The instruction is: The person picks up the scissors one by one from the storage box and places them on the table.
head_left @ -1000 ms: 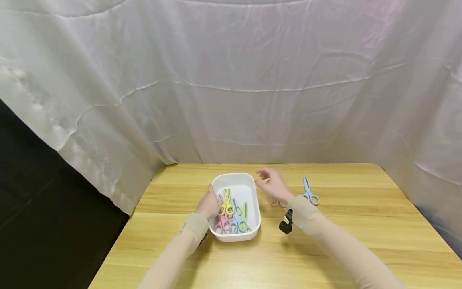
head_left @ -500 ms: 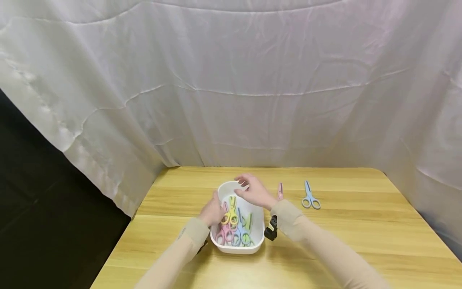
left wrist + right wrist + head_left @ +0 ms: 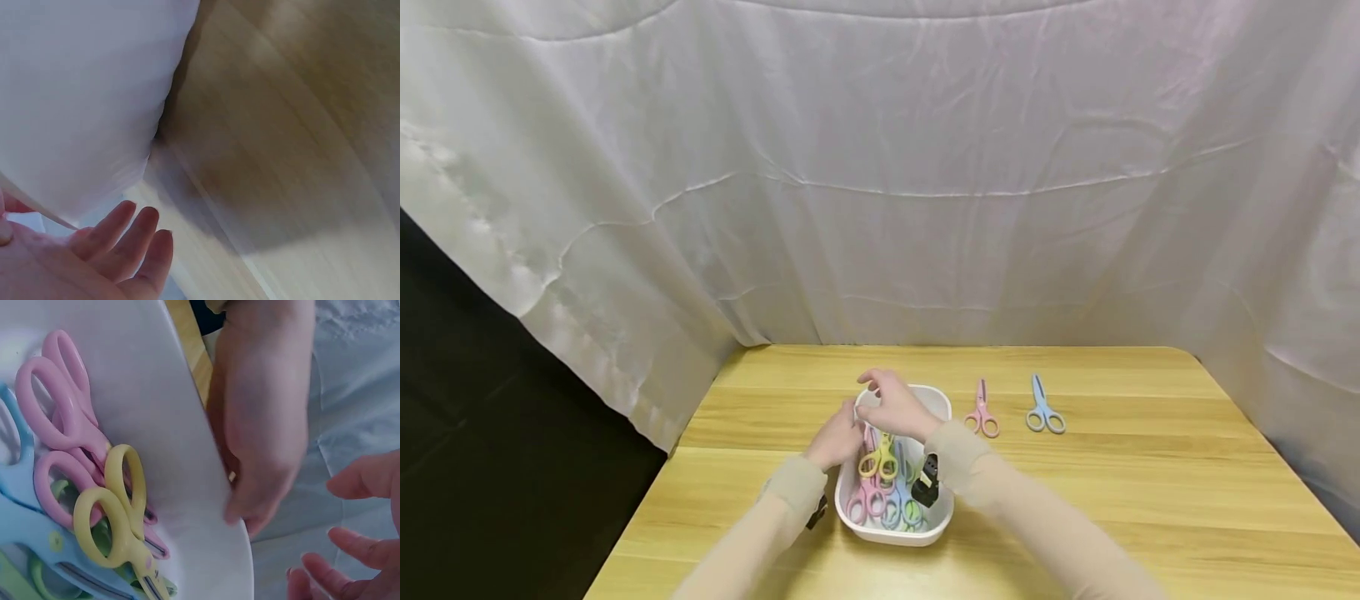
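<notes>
"Where are the scissors?"

"Mostly heaped in the white bin [image 3: 895,538], toward its near side. Yellow scissors [image 3: 128,540] lie on top, pink scissors [image 3: 84,434] to the left, blue scissors [image 3: 31,528] to the right, with green scissors [image 3: 14,579] partly covered."

"Any outside?"

"Two, on the table [image 3: 1150,467] to the right of the bin: a pink pair [image 3: 982,407] and, farther right, a blue pair [image 3: 1041,406]. They lie apart, blades toward the far side."

"And the left hand [image 3: 837,437]?"

"At the bin's left side, toward the far end. Its grip pinches the rim, three fingers stretched outside the wall."

"The right hand [image 3: 898,408]?"

"Over the far left part of the bin, near the left hand. That grip is wide, thumb apart from loosely bent fingers."

"Behind everything?"

"A pale curtain [image 3: 925,250] hangs along the table's far edge."
</notes>
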